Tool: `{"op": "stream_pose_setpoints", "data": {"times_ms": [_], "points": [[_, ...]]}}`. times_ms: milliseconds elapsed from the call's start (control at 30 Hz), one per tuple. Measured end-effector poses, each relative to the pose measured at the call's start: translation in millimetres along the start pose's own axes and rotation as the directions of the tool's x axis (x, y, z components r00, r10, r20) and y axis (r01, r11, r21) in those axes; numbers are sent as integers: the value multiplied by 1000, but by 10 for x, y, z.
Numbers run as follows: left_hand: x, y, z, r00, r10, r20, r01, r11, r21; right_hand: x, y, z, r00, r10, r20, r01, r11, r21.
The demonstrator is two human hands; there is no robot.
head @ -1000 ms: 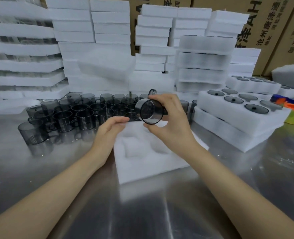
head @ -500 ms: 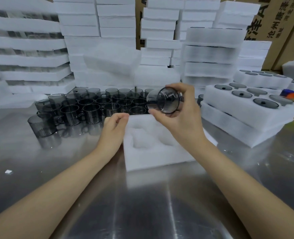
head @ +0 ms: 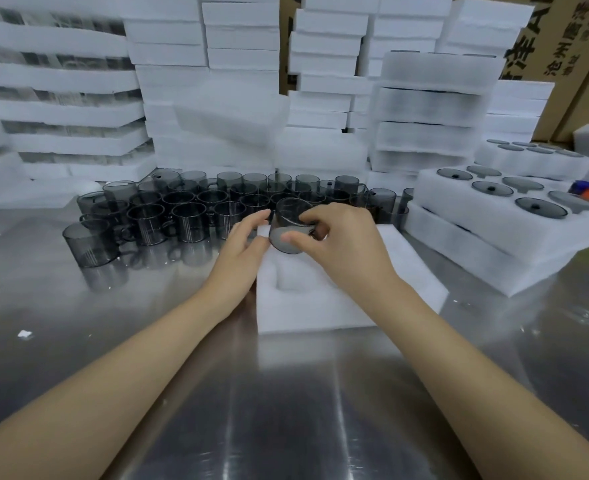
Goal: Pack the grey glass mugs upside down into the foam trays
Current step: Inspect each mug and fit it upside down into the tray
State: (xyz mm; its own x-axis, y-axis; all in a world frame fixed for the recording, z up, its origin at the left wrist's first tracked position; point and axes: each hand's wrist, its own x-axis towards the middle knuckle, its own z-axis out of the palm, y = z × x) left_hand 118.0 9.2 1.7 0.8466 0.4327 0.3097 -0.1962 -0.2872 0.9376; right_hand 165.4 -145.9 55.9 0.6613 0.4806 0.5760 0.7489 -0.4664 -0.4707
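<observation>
Mouth down, a mug (head: 288, 226) is gripped by the right hand (head: 341, 244) above the far-left pocket of the tray (head: 320, 306), the left hand (head: 241, 251) held flat alongside.

Mugs (head: 196, 209) behind tray (head: 320, 306), on table (head: 147, 341)

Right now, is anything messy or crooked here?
A little. A white scrap lies on the table at left, and one foam slab leans crooked against the back stacks. The mug in the right hand looks whole.
</observation>
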Motion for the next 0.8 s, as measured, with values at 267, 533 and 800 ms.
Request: {"op": "stream_pose_setpoints", "data": {"times_ms": [267, 533, 800], "points": [[-6, 5, 3, 998, 55, -24, -53, 997, 61, -14, 15, 87, 989, -112, 97, 131, 965, -225], [-24, 5, -30, 996, 80, 47, -82, 995, 52, 12, 101, 49, 863, -35, 503, 111, 986, -122], [-54, 82, -57, 975, -107, 197, 107, 994, 10, 29, 137, 9, 733, 69, 676, 135, 960, -245]]}}
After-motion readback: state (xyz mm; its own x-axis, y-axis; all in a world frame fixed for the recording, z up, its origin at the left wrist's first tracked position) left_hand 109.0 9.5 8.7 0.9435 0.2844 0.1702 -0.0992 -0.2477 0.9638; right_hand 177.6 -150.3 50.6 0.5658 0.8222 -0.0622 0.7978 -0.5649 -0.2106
